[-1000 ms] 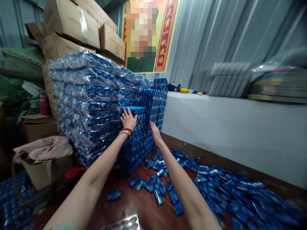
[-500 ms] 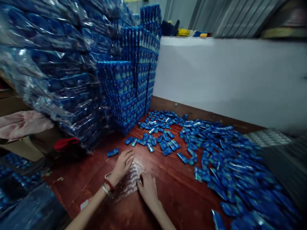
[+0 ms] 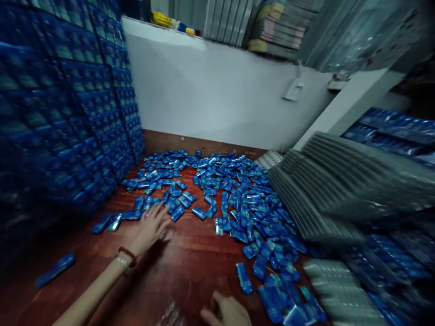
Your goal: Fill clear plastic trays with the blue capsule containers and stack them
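Blue packets [image 3: 253, 197] scattered beyond the left hand [image 3: 151, 230].
Its fingers are outspread; the right hand [image 3: 228, 311] is partly cropped, its grip impossible to tell.

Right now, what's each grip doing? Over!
Left grip open, apparently empty. Right grip cut off at bottom edge. Clear plastic blurred nearby. Loose blue packets ahead.

Dim light, darkened corners
Glints fleck the blue packets [image 3: 249, 198] at center; stacked packs [image 3: 90, 97] blur at left, grey trays [image 3: 336, 181] at right; shadow darkens floor [image 3: 197, 258] beside the left hand [image 3: 150, 230].
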### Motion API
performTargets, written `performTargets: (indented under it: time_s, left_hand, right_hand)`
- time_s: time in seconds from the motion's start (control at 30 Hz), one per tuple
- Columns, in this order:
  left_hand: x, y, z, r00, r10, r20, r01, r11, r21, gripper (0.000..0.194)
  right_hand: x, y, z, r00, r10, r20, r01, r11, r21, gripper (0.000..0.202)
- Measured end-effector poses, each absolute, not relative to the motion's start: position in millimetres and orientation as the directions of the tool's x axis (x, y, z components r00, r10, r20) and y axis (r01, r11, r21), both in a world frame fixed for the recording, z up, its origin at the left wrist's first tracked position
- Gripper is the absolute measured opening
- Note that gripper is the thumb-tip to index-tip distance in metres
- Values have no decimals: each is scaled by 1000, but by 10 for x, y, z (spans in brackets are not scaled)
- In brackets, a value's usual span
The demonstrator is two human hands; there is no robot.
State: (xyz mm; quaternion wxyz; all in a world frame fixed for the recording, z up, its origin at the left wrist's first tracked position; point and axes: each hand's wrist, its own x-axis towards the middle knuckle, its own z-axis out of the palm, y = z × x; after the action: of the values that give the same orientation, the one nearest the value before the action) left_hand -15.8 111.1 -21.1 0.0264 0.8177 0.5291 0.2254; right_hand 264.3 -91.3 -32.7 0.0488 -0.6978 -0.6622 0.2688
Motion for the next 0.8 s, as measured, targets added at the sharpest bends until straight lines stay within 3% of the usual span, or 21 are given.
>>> performTargets:
  time_s: [0.1, 0.2, 0.3, 0.43, 0.67, 0.8]
  left_hand:
    - [676, 1770, -20, 501, 827, 254, 787, -558, 264, 50]
    - [1354, 2474, 120, 572, 810, 127, 775, -585, 239, 54]
    - [1875, 3127, 174, 620, 779, 94, 747, -623, 232, 55]
    - [2365, 3803, 98, 632, 770, 93, 733, -632, 251, 54]
    - [2555, 4328, -237, 584, 810, -41, 781, -548, 300, 64]
    - [2419, 4355, -220, 590, 801, -99, 786, -541, 300, 64]
  right_hand:
    - [3344, 41, 77, 59, 994, -96, 794, -105, -598, 37]
    - [4179, 1183, 290, 346, 929, 133, 811, -225, -540, 45]
    - [4855, 2146, 259, 453, 878, 158, 793, -315, -521, 51]
    - [5279, 3097, 48, 437, 889, 134, 781, -301, -548, 54]
    - [5167, 4105, -315, 359, 928, 100, 763, -230, -604, 67]
    - [4859, 4244, -385, 222, 971, 83, 793, -130, -595, 62]
